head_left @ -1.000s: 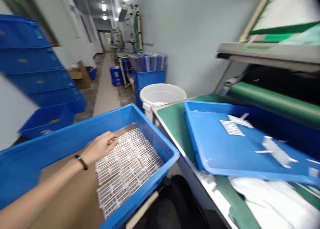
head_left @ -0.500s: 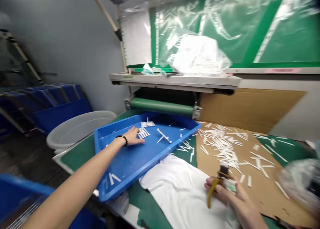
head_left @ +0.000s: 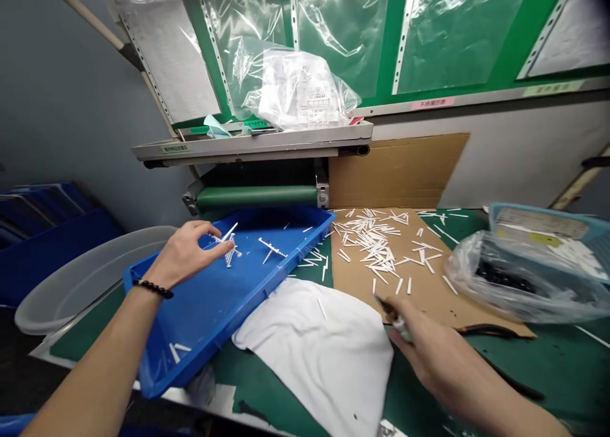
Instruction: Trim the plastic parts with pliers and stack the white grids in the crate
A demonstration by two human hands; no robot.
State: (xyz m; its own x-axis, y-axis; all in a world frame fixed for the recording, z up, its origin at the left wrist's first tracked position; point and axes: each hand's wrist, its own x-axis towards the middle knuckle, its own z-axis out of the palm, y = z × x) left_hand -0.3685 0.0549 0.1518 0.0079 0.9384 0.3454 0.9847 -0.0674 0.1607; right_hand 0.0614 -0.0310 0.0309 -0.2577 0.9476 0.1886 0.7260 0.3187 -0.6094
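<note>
Left fingers (head_left: 216, 253), white lattice piece (head_left: 229, 256) pinched between them, blue tray (head_left: 200, 316) beneath

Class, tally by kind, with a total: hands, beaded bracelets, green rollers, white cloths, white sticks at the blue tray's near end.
Left hand and right hand: 2
Beaded bracelet: 1
Green roller: 1
White cloth: 1
White sticks at that end: 2
Total: 7

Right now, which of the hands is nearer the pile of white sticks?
Right: the right hand is on the near side of the pile of white sticks; the left hand is farther left, at the blue tray.
</note>
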